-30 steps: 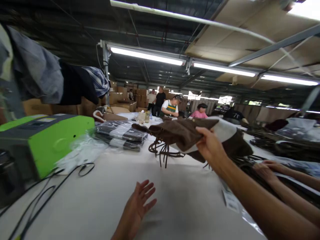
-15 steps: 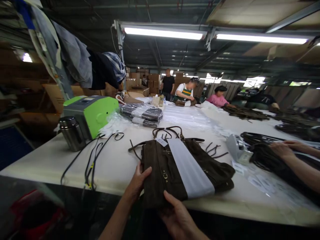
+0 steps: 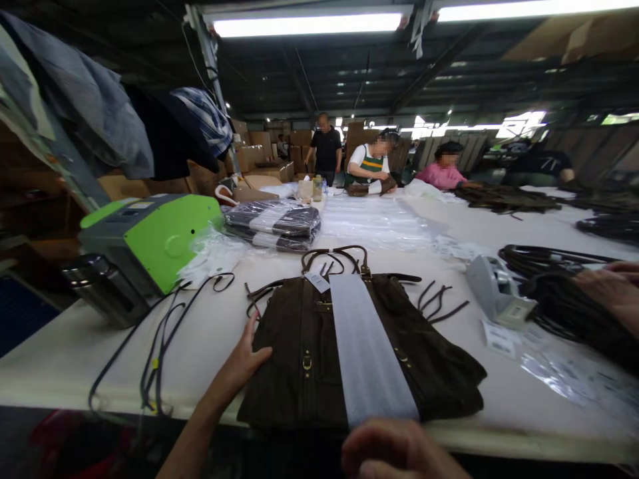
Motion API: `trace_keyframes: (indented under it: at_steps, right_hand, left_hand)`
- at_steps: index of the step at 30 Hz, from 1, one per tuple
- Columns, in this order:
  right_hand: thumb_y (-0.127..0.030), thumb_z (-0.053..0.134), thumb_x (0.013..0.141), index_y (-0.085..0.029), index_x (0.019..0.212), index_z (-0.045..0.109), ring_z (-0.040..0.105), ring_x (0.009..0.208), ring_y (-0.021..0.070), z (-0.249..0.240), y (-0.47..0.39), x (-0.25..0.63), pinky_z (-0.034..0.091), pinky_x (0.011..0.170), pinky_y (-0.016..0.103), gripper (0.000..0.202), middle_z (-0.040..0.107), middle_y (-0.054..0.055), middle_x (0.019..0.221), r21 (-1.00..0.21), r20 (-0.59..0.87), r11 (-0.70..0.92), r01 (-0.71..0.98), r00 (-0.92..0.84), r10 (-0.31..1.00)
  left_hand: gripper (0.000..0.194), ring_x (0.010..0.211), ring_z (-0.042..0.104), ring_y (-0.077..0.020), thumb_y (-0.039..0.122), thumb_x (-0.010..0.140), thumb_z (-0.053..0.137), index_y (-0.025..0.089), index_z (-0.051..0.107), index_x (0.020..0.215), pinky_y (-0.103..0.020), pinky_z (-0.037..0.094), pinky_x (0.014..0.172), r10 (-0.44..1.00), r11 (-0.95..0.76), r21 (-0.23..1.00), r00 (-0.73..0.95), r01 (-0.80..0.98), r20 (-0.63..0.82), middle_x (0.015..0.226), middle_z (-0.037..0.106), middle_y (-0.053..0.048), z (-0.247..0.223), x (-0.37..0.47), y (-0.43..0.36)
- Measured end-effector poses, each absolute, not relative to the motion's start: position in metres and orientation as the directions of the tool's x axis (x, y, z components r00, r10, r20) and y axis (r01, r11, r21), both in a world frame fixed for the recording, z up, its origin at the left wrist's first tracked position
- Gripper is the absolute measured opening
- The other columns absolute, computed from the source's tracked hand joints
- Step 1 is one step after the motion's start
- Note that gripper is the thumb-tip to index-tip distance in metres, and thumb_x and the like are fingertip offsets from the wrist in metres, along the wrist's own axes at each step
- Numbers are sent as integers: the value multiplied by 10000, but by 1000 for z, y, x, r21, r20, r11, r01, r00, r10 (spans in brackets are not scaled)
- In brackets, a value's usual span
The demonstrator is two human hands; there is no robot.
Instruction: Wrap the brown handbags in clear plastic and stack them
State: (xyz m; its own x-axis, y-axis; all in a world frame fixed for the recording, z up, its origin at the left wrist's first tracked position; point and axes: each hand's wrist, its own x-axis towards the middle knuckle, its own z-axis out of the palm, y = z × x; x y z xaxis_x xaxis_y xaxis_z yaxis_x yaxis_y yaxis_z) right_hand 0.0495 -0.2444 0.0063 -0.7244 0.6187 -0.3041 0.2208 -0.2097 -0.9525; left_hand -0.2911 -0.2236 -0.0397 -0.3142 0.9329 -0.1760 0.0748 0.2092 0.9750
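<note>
Under tube lights (image 3: 307, 25), the pale surface (image 3: 210, 326) bears, at its near edge, a soft brown bag (image 3: 322, 359) with a flat white band (image 3: 372, 349), the left hand's (image 3: 247, 356) grip loosely spread against its side, the right hand's (image 3: 394, 449) curled, its hold unclear.

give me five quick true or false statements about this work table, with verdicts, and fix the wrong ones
1. The dark brown soft bag lies on the long white table. True.
2. A flat white strip runs over the bag from its handle side to its near edge. True.
3. The left hand is at the boxy green and gray machine. False: the left hand is at the bag's left edge.
4. The dark bundles wrapped in clear plastic lie nearer the person than the bag. False: the bundles lie beyond it.
5. A small white paper tag sits by the bag's handles. True.
</note>
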Motion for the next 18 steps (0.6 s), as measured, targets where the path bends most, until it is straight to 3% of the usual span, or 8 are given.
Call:
trace_keyframes:
  at_steps: [2, 4, 6, 8, 11, 14, 18]
  right_hand:
    - [-555, 673, 780, -325, 1063, 758, 648, 1087, 324, 22, -217, 88, 500, 958, 431, 375, 731, 57, 1125, -934, -85, 101, 343, -489, 868]
    - [-544, 631, 805, -366, 1179, 701, 596, 1184, 341, 21, -189, 123, 458, 1032, 491, 421, 670, 41, 1258, -826, 132, 259, 501, -276, 952]
    - [-531, 579, 842, -354, 1294, 624, 518, 1285, 337, 1, -165, 149, 371, 1114, 544, 488, 589, 33, 1371, -677, 305, 360, 643, -200, 931]
    - [-490, 546, 878, -312, 1345, 582, 441, 1356, 327, -29, -153, 164, 283, 1161, 580, 501, 535, 42, 1429, -512, 399, 440, 738, -250, 882]
    - [-420, 535, 910, -268, 1338, 590, 413, 1377, 324, -73, -154, 169, 276, 1159, 590, 457, 512, 69, 1450, -378, 406, 482, 790, -327, 853]
    - [-389, 513, 930, -264, 1359, 568, 403, 1387, 294, -91, -162, 168, 309, 1162, 534, 451, 482, 68, 1478, -461, 376, 450, 764, -292, 880]
    - [-421, 489, 924, -253, 1344, 564, 519, 1290, 255, -79, -168, 179, 416, 1101, 453, 458, 541, 75, 1422, -765, 297, 272, 584, -55, 953]
  left_hand:
    - [1131, 1059, 666, -344, 441, 708, 759, 182, 52, 1553, -504, 529, 921, 916, 252, 964, -342, 85, -209, 1349, 544, -237, -34, -298, -232]
    - [1085, 1137, 624, -366, 551, 742, 695, 177, 74, 1550, -542, 511, 942, 892, 260, 943, -425, 207, -152, 1380, 513, -245, -26, -297, -244]
    - [969, 1323, 468, -382, 586, 781, 626, 199, 165, 1541, -586, 421, 1042, 886, 198, 864, -462, 463, 45, 1496, 405, -214, -23, -290, -257]
    - [830, 1429, 316, -360, 564, 806, 596, 247, 290, 1509, -588, 303, 1135, 907, 98, 681, -346, 726, 239, 1563, 339, -135, -32, -280, -267]
    - [578, 1429, 331, -331, 483, 873, 520, 296, 460, 1417, -582, 232, 1172, 948, 5, 438, -144, 899, 283, 1531, 416, -80, -65, -267, -276]
    - [506, 1437, 323, -310, 390, 931, 428, 299, 436, 1429, -593, 225, 1170, 957, 9, 369, -115, 929, 267, 1550, 384, -88, -97, -263, -279]
    - [574, 1450, 290, -314, 425, 937, 393, 251, 339, 1481, -568, 243, 1175, 936, 28, 438, -178, 898, 305, 1585, 298, -120, -101, -263, -288]
